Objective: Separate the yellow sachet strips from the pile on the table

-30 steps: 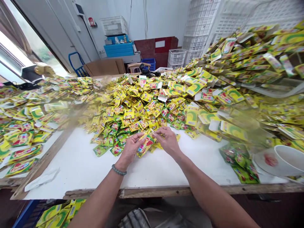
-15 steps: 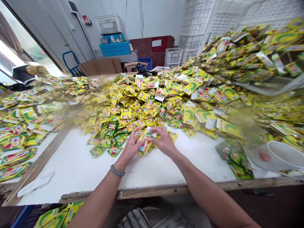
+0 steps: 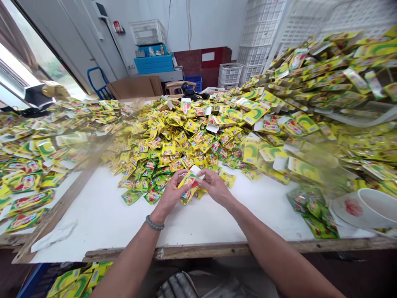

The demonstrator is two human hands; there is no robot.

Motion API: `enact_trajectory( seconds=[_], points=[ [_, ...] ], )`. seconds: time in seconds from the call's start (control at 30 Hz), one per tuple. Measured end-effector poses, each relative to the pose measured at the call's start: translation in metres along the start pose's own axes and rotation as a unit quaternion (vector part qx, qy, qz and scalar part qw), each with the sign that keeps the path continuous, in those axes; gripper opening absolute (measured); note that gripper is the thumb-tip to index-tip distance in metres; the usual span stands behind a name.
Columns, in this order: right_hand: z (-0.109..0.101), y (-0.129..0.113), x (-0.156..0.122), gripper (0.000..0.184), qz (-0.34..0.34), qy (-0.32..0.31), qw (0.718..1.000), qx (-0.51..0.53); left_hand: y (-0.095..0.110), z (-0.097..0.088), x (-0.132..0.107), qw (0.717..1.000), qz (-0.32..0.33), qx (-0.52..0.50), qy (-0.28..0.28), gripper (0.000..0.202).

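My left hand (image 3: 171, 191) is closed around a small yellow and green carton (image 3: 188, 188) with a red print. The carton tilts over the white tabletop, with its white end flap (image 3: 196, 170) standing up. Fingers of my right hand (image 3: 214, 185) pinch the carton's upper right end by the flap; their tips are partly hidden. Just beyond my hands is a heap of yellow sachets (image 3: 169, 148). Green sachets (image 3: 132, 197) lie at its near edge, left of my left hand. One yellow sachet (image 3: 228, 179) rests beside my right hand.
Cartons (image 3: 250, 150) pile up at the right, below a tipped white crate (image 3: 369, 118) full of more. A white tub (image 3: 356, 209) stands near green packets (image 3: 319, 221). A wooden strip (image 3: 66, 194) borders filled cartons (image 3: 29, 203) on the left. A blue crate (image 3: 34, 281) sits below the table edge.
The green sachet seen at the carton's open end no longer shows. My right hand has moved slightly down onto the flap end. The whole view has shifted a little.
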State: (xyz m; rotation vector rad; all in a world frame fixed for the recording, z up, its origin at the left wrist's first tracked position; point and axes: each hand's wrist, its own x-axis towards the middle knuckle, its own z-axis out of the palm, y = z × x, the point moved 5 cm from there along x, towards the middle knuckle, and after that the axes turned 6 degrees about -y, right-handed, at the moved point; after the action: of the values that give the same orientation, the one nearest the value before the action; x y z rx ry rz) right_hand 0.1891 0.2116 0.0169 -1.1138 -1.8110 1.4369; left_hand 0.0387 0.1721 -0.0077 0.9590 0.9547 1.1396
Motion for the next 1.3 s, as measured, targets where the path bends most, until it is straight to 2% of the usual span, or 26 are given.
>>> enact_trajectory(
  seconds=[0.1,0.2,0.27,0.33,0.47,0.63,0.7,0.83,1.0,1.13,1.2,1.3],
  points=[
    [-0.002,-0.006,0.000,0.038,-0.017,0.011,0.999,-0.042,0.001,0.001,0.001,1.000,0.004,0.011,-0.001,0.046],
    [0.002,-0.017,-0.001,0.035,-0.067,0.005,0.989,-0.129,0.003,0.000,0.001,1.000,0.009,-0.010,0.018,0.047],
    [0.004,-0.024,-0.004,0.031,-0.101,0.008,0.985,-0.141,0.004,-0.002,-0.001,0.998,0.011,-0.039,0.040,0.050],
    [0.004,-0.026,-0.005,0.028,-0.096,0.007,0.991,-0.098,0.005,-0.002,-0.002,0.997,0.006,-0.058,0.054,0.053],
    [0.006,-0.017,-0.002,0.027,-0.025,0.005,0.999,0.048,0.008,0.000,-0.003,0.995,-0.007,-0.063,0.076,0.052],
    [0.006,0.002,0.002,0.032,0.072,0.047,0.972,0.220,0.010,0.002,-0.003,0.992,-0.021,-0.076,0.096,0.054],
    [0.004,0.005,0.001,0.031,0.085,0.055,0.966,0.239,0.010,0.002,-0.003,0.992,-0.024,-0.076,0.094,0.054],
    [0.004,0.001,-0.001,0.029,0.072,0.016,0.975,0.209,0.011,0.000,-0.004,0.992,-0.019,-0.070,0.101,0.051],
    [0.016,-0.007,-0.006,0.039,0.043,-0.023,0.975,0.218,0.009,-0.005,-0.004,0.984,-0.021,-0.108,0.142,0.052],
    [0.022,-0.019,-0.011,0.033,-0.041,0.019,0.995,0.088,0.009,-0.008,-0.005,0.976,-0.013,-0.145,0.161,0.048],
    [0.022,-0.025,-0.013,0.028,-0.075,0.046,0.996,0.005,0.009,-0.007,-0.005,0.977,-0.019,-0.150,0.149,0.048],
    [0.020,-0.031,-0.013,0.026,-0.102,0.075,0.991,-0.046,0.008,-0.004,-0.004,0.981,-0.032,-0.139,0.128,0.051]
  ],
)
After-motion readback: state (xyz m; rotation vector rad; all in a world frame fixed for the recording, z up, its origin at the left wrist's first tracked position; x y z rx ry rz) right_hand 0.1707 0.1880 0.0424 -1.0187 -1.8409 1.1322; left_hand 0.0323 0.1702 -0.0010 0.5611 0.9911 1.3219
